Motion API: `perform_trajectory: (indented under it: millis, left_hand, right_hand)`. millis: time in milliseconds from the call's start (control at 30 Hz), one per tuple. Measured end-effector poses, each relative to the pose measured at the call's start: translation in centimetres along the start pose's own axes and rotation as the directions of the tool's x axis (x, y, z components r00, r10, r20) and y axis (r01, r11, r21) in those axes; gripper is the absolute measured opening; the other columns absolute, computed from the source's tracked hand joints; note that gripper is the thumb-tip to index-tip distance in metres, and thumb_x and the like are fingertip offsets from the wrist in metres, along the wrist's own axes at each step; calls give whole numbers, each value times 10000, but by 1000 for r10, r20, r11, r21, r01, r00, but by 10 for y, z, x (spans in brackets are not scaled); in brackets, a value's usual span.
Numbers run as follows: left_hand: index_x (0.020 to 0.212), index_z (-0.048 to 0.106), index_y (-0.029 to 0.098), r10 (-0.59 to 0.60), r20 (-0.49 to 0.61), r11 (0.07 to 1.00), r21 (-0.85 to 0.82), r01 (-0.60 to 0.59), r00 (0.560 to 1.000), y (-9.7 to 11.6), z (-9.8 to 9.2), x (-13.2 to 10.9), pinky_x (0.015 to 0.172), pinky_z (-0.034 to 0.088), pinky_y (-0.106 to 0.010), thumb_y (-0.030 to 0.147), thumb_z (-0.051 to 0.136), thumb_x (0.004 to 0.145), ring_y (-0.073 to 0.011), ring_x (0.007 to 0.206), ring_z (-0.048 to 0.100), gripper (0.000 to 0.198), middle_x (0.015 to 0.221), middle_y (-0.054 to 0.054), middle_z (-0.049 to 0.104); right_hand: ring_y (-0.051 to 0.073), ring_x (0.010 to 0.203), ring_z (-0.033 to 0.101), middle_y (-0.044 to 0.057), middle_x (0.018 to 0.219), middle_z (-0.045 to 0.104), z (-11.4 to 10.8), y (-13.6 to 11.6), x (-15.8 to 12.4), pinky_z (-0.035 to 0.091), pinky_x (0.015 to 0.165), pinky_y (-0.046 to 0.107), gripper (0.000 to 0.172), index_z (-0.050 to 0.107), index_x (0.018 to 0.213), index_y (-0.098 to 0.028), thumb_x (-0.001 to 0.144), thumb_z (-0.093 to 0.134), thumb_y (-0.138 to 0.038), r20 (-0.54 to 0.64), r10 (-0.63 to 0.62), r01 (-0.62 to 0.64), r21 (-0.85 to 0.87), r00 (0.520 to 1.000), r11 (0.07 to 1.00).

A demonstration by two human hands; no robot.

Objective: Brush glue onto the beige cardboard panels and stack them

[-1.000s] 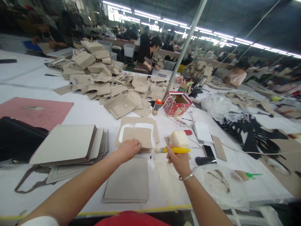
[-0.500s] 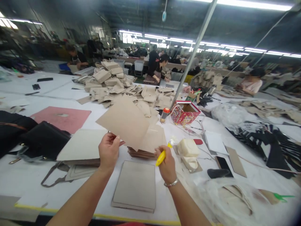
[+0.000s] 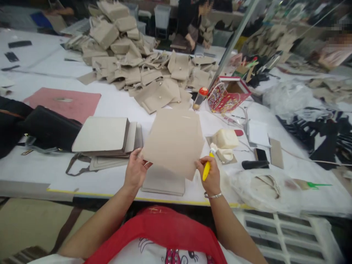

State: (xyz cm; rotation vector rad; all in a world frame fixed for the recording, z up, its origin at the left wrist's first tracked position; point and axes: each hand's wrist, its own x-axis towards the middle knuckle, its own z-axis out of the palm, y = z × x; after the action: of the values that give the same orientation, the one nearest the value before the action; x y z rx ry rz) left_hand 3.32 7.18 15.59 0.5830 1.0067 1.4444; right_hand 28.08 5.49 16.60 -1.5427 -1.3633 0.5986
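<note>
My left hand [image 3: 136, 170] is closed on the left edge of a beige sheet [image 3: 173, 141], with some of its fingers spread below it. A yellow-handled brush [image 3: 206, 169] is gripped in my right hand [image 3: 211, 175], whose fingertips also touch the sheet's right side. The brush's pale bristles point away from me. Below the sheet lies a stack of grey boards [image 3: 163, 185], its far part hidden by the sheet. To the left stands a pile of pale boards [image 3: 101, 134]. A tub of whitish paste [image 3: 225, 138] sits right of my right hand.
Beige bag pieces [image 3: 121, 47] are heaped at the back. A red patterned paper bag [image 3: 228, 96] and a red-lidded jar [image 3: 200, 97] stand beyond the sheet. A phone [image 3: 260, 154] and a clear plastic bag [image 3: 264, 190] lie right; black bags [image 3: 52, 128] lie left.
The beige sheet has come down toward me and now lies over part of the grey board stack. My right hand has come to its edge with the brush. The view has tilted down.
</note>
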Motion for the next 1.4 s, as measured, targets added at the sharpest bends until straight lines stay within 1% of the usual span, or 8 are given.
perform_trajectory:
  millis: [100,200,300,433,567,733,1033,1400]
  left_hand:
    - [861,595,196,-163,-53,958,231,171,985,-25,-43,-9,617,480,-239,420,612,715,-110,696,568,268,797,5,613]
    - [767,638,150,-291,-55,791,547,272,955,-49,-77,-17,566,455,-227,436,621,685,-120,617,544,298,661,2,599]
    - [719,654,148,-271,-52,638,738,220,961,-67,-97,-12,561,432,-235,430,604,681,-129,579,536,288,605,7,602]
    - [679,659,152,-193,-41,530,837,140,980,-83,-113,9,634,424,-246,406,574,689,-149,645,566,268,646,-8,641]
    - [657,652,156,-180,-77,475,866,155,981,-93,-122,28,618,417,-249,416,550,694,-158,636,573,282,632,-10,645]
    - [632,640,157,-176,-79,432,890,149,981,-100,-128,38,615,409,-250,427,543,691,-160,632,573,293,617,-10,639]
    - [569,607,161,-222,-131,422,881,216,966,-105,-131,47,550,374,-235,421,571,640,-141,561,528,272,543,9,582]
    - [556,584,172,-271,-168,348,901,259,948,-104,-127,48,502,336,-221,452,571,629,-120,510,468,289,503,28,537]
  right_hand:
    - [119,644,514,-8,742,540,-14,32,-31,432,615,249,249,486,867,-200,758,581,-402,78,86,-77,-111,993,991]
    - [126,653,534,0,751,565,-11,63,-56,425,616,247,257,497,876,-199,780,544,-434,118,175,-149,-203,977,968]
    - [135,641,548,13,749,587,9,88,-68,416,606,250,294,502,865,-194,792,499,-478,138,241,-194,-288,961,938]
    - [140,609,543,24,741,596,40,110,-65,400,582,249,329,512,865,-186,809,437,-502,145,250,-182,-373,957,910]
    - [146,626,548,34,758,600,60,125,-57,396,596,249,338,519,873,-182,827,394,-492,148,210,-132,-413,967,901]
    - [153,641,558,43,770,607,71,137,-51,394,595,248,328,521,874,-180,832,384,-475,185,201,-102,-441,962,892]
    - [150,615,550,29,739,603,75,139,-46,372,568,240,281,509,874,-190,827,399,-445,223,220,-90,-478,950,874]
    - [141,591,520,5,662,552,78,128,-41,337,557,230,154,500,882,-192,822,411,-304,225,305,-110,-611,925,784]
